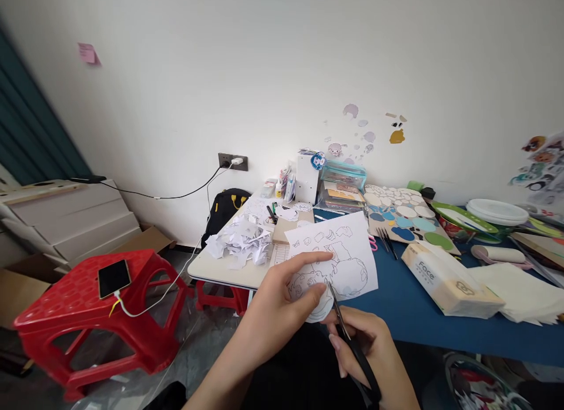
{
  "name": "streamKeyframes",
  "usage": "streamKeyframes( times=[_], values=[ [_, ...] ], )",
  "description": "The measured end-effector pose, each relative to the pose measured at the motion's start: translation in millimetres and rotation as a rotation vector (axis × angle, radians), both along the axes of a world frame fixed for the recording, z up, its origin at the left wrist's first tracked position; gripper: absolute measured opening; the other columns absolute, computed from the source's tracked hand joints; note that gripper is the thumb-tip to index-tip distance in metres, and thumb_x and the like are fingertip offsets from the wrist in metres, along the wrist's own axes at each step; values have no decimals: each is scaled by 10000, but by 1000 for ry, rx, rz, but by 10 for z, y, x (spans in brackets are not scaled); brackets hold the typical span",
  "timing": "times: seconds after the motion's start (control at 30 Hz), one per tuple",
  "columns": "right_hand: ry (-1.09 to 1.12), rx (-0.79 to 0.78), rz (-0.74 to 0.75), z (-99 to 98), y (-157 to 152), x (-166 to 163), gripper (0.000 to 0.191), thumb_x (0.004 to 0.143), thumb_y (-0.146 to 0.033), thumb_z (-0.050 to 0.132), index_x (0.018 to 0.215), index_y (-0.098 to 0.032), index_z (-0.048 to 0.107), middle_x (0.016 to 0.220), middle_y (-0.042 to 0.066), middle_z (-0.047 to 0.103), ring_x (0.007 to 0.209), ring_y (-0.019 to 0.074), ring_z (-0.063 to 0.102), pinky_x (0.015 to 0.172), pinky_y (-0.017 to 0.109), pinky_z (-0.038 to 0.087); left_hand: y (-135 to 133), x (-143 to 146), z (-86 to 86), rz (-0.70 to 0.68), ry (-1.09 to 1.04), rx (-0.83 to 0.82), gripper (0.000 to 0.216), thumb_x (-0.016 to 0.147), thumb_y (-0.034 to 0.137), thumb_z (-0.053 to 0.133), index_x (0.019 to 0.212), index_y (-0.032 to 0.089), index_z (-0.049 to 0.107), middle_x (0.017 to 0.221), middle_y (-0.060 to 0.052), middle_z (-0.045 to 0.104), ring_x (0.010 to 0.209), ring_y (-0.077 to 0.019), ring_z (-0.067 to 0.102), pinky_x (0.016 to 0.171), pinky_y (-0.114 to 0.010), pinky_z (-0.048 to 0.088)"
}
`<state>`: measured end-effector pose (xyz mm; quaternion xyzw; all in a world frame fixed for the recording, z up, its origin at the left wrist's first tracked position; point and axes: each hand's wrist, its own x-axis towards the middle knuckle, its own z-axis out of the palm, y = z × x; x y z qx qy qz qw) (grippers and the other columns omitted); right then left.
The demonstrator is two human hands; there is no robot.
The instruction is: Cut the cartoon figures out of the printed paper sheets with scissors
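Paper sheet [339,254], line-drawn cartoons, pinched by left fingers [315,260]; right fingers [341,345] grip scissors [352,345].

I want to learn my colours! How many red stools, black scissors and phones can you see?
Red stools: 2, a near one and another under the white table
Black scissors: 1, in the right hand
Phones: 1
Total: 4

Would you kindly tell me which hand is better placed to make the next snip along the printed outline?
The right hand: it already grips the scissors, blades at the edge of the printed sheet. The left hand is pinching that sheet, so it is better placed to steady and turn it.
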<state>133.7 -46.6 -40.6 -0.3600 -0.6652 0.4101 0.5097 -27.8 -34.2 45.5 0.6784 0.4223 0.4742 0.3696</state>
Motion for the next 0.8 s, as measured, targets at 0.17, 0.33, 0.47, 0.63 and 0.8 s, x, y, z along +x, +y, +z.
streamKeyframes(
  times=[0.17,0.33,0.47,0.63,0.8],
  values=[
    [1,-16,5,-10,6,5,181,716,-133,564,832,-151,702,601,-36,493,305,64,441,364,207,326,1,35,-59,9,-104,-47,309,813,143,593,1078,281,672,1162,4,668,1168,-212,551,984,-312,443],
    [-5,11,65,57,7,33,74,736,-164,570,753,-155,642,542,-47,486,331,86,451,436,243,347,-25,63,-114,3,-150,-94,296,812,164,618,1079,282,666,1151,24,674,1129,-197,570,915,-260,460],
    [-51,31,79,97,12,46,144,755,-201,579,621,-166,540,473,-44,462,367,104,432,466,261,317,-48,84,-167,18,-173,-99,284,815,181,625,1074,290,665,1157,30,670,1143,-197,555,908,-250,452],
    [-83,20,76,113,12,35,207,760,-241,589,587,-173,498,464,-34,454,405,121,424,465,263,290,-74,98,-200,19,-198,-116,296,830,206,620,1106,308,643,1206,38,645,1182,-199,525,914,-248,450],
    [-58,-14,57,132,-11,19,136,725,-210,611,613,-159,553,511,-30,478,398,118,450,464,257,320,-99,108,-212,18,-223,-136,297,839,233,618,1123,321,630,1236,44,626,1209,-199,503,912,-237,453]
  ],
)
